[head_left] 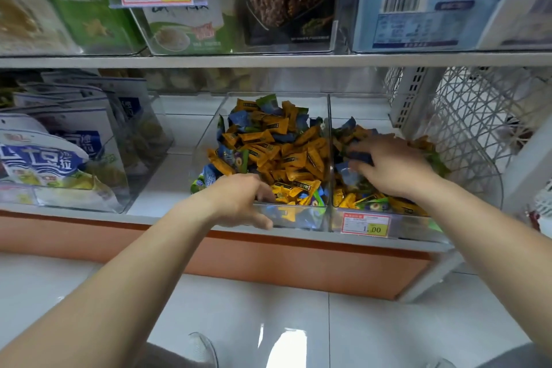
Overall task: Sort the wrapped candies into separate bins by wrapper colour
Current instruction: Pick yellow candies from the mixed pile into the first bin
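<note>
Two clear plastic bins stand side by side on the low shelf. The left bin (pixel 209 140) is heaped with mostly orange wrapped candies (pixel 277 146), mixed with blue and green ones. The right bin (pixel 418 225) holds orange, blue and green candies too. My left hand (pixel 239 200) grips the front rim of the left bin, thumb outside the wall, fingers curled over the edge. My right hand (pixel 391 164) reaches into the right bin and pinches a dark blue candy (pixel 360 157) between thumb and fingers.
A price tag (pixel 366 225) is fixed to the right bin's front. Clear bins of bagged snacks (pixel 59 155) stand to the left. A white lattice basket (pixel 478 116) stands to the right. An upper shelf (pixel 268 60) holds packaged goods. Tiled floor lies below.
</note>
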A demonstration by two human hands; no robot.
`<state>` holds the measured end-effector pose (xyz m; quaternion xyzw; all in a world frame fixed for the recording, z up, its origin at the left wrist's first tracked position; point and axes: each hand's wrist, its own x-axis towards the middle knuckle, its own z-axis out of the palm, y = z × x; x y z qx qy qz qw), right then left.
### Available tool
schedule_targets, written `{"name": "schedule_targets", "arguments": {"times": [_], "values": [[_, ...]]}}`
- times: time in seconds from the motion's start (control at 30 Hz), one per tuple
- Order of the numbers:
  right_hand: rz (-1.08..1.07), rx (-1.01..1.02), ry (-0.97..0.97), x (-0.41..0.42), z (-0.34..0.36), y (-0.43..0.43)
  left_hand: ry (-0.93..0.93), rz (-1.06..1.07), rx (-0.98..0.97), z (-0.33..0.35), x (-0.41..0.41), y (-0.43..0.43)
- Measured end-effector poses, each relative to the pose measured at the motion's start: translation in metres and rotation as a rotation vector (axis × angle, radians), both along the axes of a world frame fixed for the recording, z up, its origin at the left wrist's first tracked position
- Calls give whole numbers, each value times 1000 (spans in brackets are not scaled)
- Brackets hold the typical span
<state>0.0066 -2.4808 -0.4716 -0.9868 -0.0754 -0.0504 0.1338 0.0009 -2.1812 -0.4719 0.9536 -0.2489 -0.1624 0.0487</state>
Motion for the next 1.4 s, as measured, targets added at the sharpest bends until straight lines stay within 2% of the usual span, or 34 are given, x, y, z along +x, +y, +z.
{"name": "schedule_targets", "arguments": {"times": [0.1, 0.2, 0.27, 0.37, 0.43, 0.57, 0.67, 0.8, 0.87, 1.0, 1.1, 1.17, 1.27, 1.33, 1.4], "values": [[-21, 83, -160, -2, 16, 13, -104, -5, -184, -2, 0, 4], [107, 220, -282, -12, 29, 44, -102, 27, -332, -1, 1, 13], [232, 269, -256, -21, 31, 71, -59, 51, -393, -1, -1, 16], [359, 319, -120, -26, 22, 105, -25, 104, -617, 0, -9, 17], [354, 332, -27, -23, 15, 120, -115, 187, -749, 6, -12, 24], [300, 389, -13, -9, 10, 137, -272, 467, -866, 22, -9, 68], [370, 306, -64, 7, 12, 162, -303, 612, -896, 20, -8, 99], [333, 9, -56, 29, 6, 199, -292, 596, -828, 7, -11, 120], [286, -112, -85, 36, 2, 207, -305, 587, -863, 3, -12, 125], [311, -124, -7, 46, 8, 200, -251, 556, -1013, 5, -14, 127], [285, 26, 16, 44, 13, 187, -199, 565, -1049, 5, -15, 123], [210, 164, -54, 40, 19, 179, -171, 593, -1082, 6, -15, 119], [150, 545, -152, 27, 32, 184, -105, 620, -1217, 11, -16, 112], [218, 808, -65, 15, 36, 204, -21, 594, -1323, 15, -16, 107], [272, 959, 17, 8, 34, 224, 15, 557, -1380, 17, -16, 101]]}}
